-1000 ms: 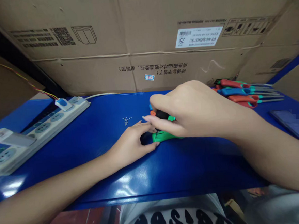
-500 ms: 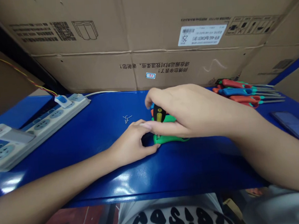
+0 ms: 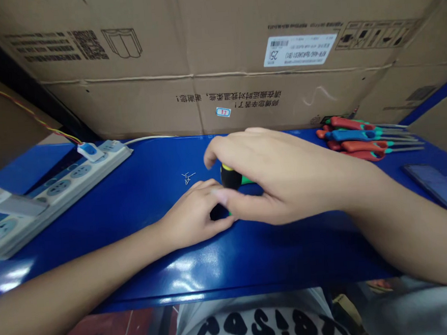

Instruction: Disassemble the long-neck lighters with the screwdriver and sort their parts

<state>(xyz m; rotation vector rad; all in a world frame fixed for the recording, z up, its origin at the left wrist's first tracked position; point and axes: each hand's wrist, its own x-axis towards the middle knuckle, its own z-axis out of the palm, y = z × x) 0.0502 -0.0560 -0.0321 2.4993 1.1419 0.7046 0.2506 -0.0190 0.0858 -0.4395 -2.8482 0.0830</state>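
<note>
Bare hands (image 3: 192, 214), bare forearms (image 3: 111, 263) — pale grey shirt (image 3: 263, 301), chunky black lettering (image 3: 262, 326)

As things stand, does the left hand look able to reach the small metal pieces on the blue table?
Probably yes: the small metal pieces lie just beyond the left hand, with nothing visible between. Its thumb is at the green piece, so it would likely need to leave that first.

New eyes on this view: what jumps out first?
Centre, the right hand at a black-and-yellow tool, with the left hand beside it. Cardboard with upside-down print stands at the back of the blue table. Red- and blue-handled tools lie heaped at its far right.
</note>
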